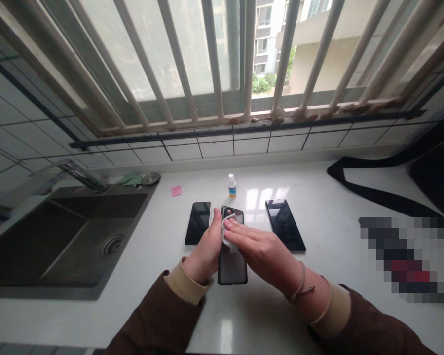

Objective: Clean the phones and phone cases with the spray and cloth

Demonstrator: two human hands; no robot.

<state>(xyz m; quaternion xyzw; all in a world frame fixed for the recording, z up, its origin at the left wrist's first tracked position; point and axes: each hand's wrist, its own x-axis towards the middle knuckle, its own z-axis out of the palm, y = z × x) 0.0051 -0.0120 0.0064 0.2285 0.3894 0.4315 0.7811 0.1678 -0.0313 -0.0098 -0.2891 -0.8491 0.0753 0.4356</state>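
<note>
A phone case (234, 268) with a smoky back, black rim and camera opening at the top is in front of me; I cannot tell whether a phone is inside. My left hand (206, 249) grips its left edge, the thumb up along the side and the other fingers mostly hidden. My right hand (259, 249) has its fingers together, pressing a folded white wipe (226, 237) against the upper part of the back. A black-screened phone (199, 223) lies just beyond my left hand. Another dark phone (285, 224) rests to the right, apart from my right hand.
A small white bottle (232, 186) stands upright behind the case. Left of it lies a pink sticky note (176, 191). The sink (131, 256) with its faucet (83, 176) occupies the left side. At the right, a black strap (370, 190) stretches over the white counter (329, 276).
</note>
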